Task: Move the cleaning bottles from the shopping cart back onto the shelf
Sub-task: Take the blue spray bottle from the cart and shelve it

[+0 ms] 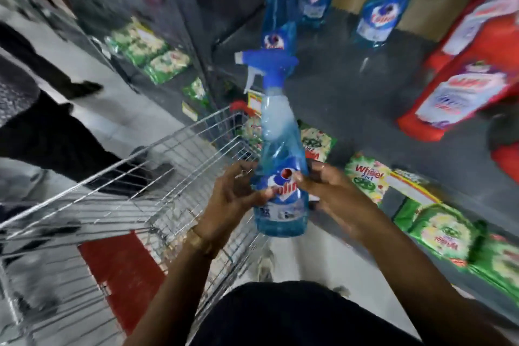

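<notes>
Both hands are on one blue spray bottle (280,177), held upright above the near corner of the wire cart (118,191). Left hand (236,191) wraps the label from the left, thumb across the front, fingers curled round the back. Right hand (334,194) presses the other side, fingertips (302,178) on the label; it is blurred, so how far it closes round the bottle I cannot tell. A gold bracelet (198,240) sits on the left wrist. The bottle's blue trigger head (266,63) points left. On the grey shelf (351,87) beyond stand more blue bottles (377,17), well apart from the held one, with red bottles (460,78) at the right. Green detergent packs (438,230) fill the shelf below. Another person's dark legs (56,135) show beside the cart.
</notes>
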A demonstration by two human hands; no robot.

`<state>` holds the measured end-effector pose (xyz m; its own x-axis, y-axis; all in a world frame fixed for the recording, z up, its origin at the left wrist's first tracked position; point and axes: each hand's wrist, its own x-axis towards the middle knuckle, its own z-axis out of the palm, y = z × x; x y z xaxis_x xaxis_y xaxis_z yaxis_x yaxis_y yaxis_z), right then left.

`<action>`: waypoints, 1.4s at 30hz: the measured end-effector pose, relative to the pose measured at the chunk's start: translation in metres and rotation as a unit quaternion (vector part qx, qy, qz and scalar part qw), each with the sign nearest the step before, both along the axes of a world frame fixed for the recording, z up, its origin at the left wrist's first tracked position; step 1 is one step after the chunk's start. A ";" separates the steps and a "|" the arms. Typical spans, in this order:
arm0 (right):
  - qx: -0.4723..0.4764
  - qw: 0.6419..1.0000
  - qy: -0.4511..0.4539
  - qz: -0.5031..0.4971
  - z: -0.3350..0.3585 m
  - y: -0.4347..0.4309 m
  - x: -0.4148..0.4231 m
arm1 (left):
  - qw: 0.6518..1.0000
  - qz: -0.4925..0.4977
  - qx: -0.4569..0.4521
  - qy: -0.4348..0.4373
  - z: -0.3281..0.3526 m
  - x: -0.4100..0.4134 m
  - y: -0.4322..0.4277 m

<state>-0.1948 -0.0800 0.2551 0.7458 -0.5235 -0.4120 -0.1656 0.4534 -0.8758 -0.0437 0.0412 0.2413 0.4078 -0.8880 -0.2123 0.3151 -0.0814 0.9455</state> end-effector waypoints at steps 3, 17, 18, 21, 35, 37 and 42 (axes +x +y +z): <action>0.018 0.999 -0.033 -0.038 0.014 -0.015 -0.039 | 1.000 -0.023 -0.014 -0.003 0.014 -0.026 -0.024; -0.146 0.967 -0.105 -0.181 0.027 -0.077 -0.053 | 0.994 -0.072 -0.082 -0.026 0.023 -0.042 -0.130; -0.168 0.957 -0.130 -0.197 0.029 -0.084 -0.044 | 0.994 -0.068 -0.089 -0.015 0.025 -0.040 -0.142; -0.205 0.932 -0.158 -0.254 0.026 -0.107 -0.021 | 0.991 -0.063 -0.109 -0.041 0.029 -0.029 -0.182; -0.318 0.903 -0.092 -0.275 0.004 -0.168 0.016 | 0.976 -0.029 -0.134 -0.171 0.011 0.001 -0.256; -0.324 0.904 -0.077 -0.269 0.003 -0.173 0.015 | 0.975 -0.030 -0.138 -0.169 0.008 0.002 -0.259; -0.316 0.911 -0.058 -0.257 0.000 -0.174 0.014 | 0.974 -0.043 -0.126 -0.183 0.011 0.003 -0.256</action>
